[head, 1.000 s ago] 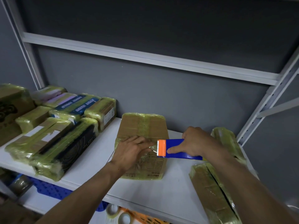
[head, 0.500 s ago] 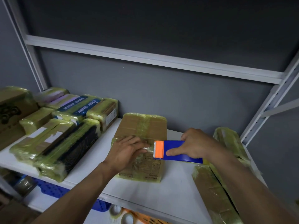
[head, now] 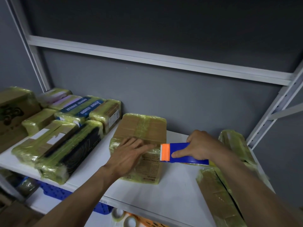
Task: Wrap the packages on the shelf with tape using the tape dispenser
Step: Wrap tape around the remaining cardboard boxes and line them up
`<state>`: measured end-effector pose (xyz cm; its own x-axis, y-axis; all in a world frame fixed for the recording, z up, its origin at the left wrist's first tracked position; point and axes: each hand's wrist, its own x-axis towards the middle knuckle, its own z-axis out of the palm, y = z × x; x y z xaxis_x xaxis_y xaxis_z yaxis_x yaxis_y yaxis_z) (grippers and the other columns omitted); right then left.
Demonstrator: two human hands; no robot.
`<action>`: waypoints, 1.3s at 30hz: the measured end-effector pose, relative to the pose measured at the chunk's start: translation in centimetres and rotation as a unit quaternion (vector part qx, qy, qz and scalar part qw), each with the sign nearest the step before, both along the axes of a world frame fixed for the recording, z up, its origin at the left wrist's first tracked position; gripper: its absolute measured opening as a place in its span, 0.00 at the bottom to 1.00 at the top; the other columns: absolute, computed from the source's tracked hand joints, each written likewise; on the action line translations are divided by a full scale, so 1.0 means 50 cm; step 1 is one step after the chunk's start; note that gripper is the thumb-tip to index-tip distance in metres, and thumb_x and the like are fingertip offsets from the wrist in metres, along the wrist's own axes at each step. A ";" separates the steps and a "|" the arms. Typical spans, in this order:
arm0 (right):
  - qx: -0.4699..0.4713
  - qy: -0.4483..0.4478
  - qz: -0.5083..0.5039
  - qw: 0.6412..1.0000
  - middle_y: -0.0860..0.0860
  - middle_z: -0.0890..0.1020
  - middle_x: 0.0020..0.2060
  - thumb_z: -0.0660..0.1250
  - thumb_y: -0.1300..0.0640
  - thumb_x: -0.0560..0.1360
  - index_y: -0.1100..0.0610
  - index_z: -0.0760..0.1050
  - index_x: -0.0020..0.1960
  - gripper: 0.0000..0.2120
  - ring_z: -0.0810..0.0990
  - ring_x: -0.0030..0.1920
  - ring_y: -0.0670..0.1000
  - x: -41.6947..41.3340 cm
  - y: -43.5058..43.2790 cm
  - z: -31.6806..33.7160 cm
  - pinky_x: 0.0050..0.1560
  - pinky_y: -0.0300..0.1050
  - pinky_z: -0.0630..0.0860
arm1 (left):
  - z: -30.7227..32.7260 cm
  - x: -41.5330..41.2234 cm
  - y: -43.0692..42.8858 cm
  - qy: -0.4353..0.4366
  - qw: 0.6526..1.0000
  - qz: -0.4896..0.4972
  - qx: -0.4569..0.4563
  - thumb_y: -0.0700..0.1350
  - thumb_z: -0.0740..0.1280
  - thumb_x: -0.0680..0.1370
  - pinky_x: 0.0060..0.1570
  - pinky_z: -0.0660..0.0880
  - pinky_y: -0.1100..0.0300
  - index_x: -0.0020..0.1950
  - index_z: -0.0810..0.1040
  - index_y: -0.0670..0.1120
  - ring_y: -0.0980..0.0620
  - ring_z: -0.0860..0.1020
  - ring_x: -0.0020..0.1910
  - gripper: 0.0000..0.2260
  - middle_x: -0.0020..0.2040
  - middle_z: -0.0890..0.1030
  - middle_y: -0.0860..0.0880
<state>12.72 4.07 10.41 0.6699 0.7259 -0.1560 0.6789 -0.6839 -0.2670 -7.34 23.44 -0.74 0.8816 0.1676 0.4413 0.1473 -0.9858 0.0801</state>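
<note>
Here was the sealing stroke in hand: the brown cardboard package banded in yellowish clear tape [head: 141, 128] sat mid-shelf on the white metal shelf [head: 172, 185], far edge close to the grey back wall. The left hand [head: 131, 151] lay flat across its top, fingers straight, pressing down. The right hand [head: 201, 148] was closed round the blue tape dispenser with the orange toothed cutter [head: 178, 152], index finger stretched along its near side. The cutter sat right at the package's right edge, just beside the left fingertips. Whether a strip of tape ran between cutter and box could not be made out. By my reading, a band was being laid or finished on the top face. The next move would call for the flat hand to keep the box from sliding while the dispenser either pulled on over the edge or tilted to tear the tape on its teeth. More tape-wrapped packages were stacked at the left [head: 54, 145], and others lay at the right [head: 218, 194]. Against a second ago very little had shifted: both hands kept their places, the cutter stayed at that same right edge, and only the view had drifted slightly.
</note>
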 end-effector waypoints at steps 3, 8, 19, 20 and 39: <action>-0.005 -0.005 0.001 1.000 0.50 0.79 0.31 0.74 0.19 0.48 0.56 0.79 0.36 0.40 0.77 0.31 0.49 0.005 0.004 -0.001 0.33 0.44 0.67 | -0.006 0.006 -0.004 -0.030 0.999 -0.003 -0.020 0.47 0.71 0.75 0.60 0.71 0.54 0.67 0.76 0.60 0.52 0.75 0.56 0.22 0.55 0.76 0.56; -0.008 0.001 -0.003 1.000 0.52 0.80 0.32 0.75 0.20 0.49 0.58 0.80 0.39 0.42 0.77 0.32 0.50 0.007 0.001 -0.006 0.34 0.44 0.67 | -0.010 0.045 -0.026 -0.081 0.994 0.006 -0.069 0.56 0.71 0.78 0.60 0.71 0.56 0.54 0.82 0.56 0.56 0.77 0.56 0.07 0.56 0.80 0.61; 0.031 -0.004 -0.004 1.000 0.49 0.75 0.27 0.78 0.24 0.56 0.56 0.76 0.33 0.34 0.74 0.29 0.48 -0.012 -0.001 -0.017 0.29 0.41 0.65 | 0.023 0.017 0.041 -0.016 0.990 0.007 -0.139 0.53 0.72 0.78 0.54 0.77 0.54 0.54 0.83 0.56 0.57 0.78 0.56 0.06 0.53 0.80 0.63; 0.036 -0.004 -0.005 0.999 0.49 0.75 0.27 0.79 0.24 0.57 0.56 0.75 0.32 0.34 0.74 0.29 0.48 -0.010 -0.005 -0.015 0.29 0.41 0.65 | 0.021 0.008 0.053 -0.017 0.989 0.013 -0.146 0.51 0.73 0.78 0.53 0.78 0.53 0.54 0.83 0.57 0.57 0.79 0.56 0.06 0.53 0.80 0.64; 0.040 0.010 -0.008 0.999 0.47 0.73 0.26 0.77 0.23 0.57 0.54 0.72 0.31 0.34 0.73 0.27 0.47 -0.010 -0.016 -0.030 0.27 0.39 0.64 | -0.018 0.034 0.035 -0.096 0.993 0.014 -0.074 0.66 0.62 0.77 0.70 0.61 0.54 0.55 0.83 0.60 0.63 0.76 0.64 0.17 0.60 0.81 0.66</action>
